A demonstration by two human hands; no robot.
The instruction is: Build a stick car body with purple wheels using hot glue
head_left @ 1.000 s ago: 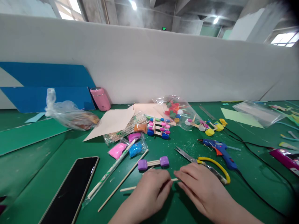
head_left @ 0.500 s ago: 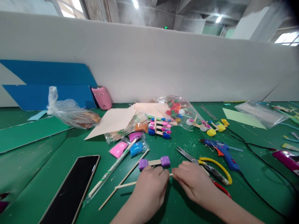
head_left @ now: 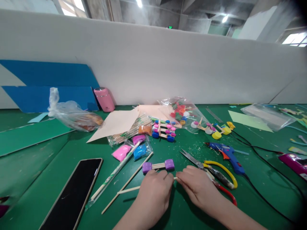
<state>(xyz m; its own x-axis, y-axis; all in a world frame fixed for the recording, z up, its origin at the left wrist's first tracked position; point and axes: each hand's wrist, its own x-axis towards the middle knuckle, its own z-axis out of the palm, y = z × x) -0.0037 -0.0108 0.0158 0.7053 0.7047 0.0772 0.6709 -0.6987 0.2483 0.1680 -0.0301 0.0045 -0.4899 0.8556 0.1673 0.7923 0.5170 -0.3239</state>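
Note:
My left hand [head_left: 153, 193] and my right hand [head_left: 198, 187] are close together low in the middle of the green table [head_left: 43, 166]. Both are closed on one thin wooden stick [head_left: 128, 189], which runs out to the left from under my left hand and shows briefly between the two hands. Just beyond my fingers lies a short stick piece with two purple caps [head_left: 158, 165] on its ends. Scissors with yellow and red handles [head_left: 211, 174] lie touching the far side of my right hand.
A black phone [head_left: 72, 195] lies at the left front. A blue glue gun [head_left: 226, 153] with a black cord is to the right. Behind are coloured clay packets [head_left: 130, 149], a small stick cart [head_left: 164, 130], a bag of caps [head_left: 182, 115], paper sheets, a pink cup [head_left: 104, 99] and a white wall.
Both hands have slid a little away from me toward the purple-capped piece, carrying the stick. The stick's left end has moved slightly left and lifted.

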